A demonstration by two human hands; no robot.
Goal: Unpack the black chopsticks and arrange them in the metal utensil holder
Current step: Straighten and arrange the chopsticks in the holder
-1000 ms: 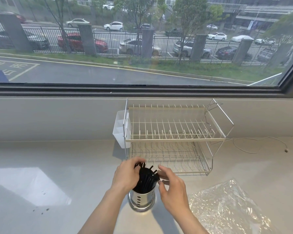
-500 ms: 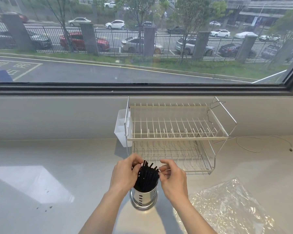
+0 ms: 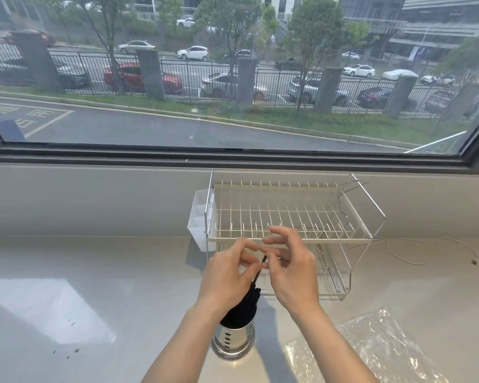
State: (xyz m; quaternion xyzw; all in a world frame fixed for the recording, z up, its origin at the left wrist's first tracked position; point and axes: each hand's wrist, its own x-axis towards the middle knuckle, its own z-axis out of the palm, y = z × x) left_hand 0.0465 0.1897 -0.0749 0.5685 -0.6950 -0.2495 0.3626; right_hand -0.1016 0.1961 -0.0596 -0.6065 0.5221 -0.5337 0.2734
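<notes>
A shiny metal utensil holder (image 3: pixel 234 340) with small slots stands on the pale counter, low in the middle. A bundle of black chopsticks (image 3: pixel 246 302) stands in it, leaning slightly right. One chopstick sticks up higher than the rest. My left hand (image 3: pixel 227 275) and my right hand (image 3: pixel 291 268) meet above the holder and both pinch the top end of that raised chopstick. My left hand hides much of the bundle.
A two-tier wire dish rack (image 3: pixel 291 236) with a white plastic cup (image 3: pixel 201 219) on its left side stands just behind my hands against the window wall. Crumpled clear plastic packaging (image 3: pixel 371 349) lies at lower right. A thin white cable (image 3: pixel 415 252) trails on the counter at right.
Both hands have risen from around the bundle's top to above it, lifting one chopstick up by its tip. The camera view has shifted closer.
</notes>
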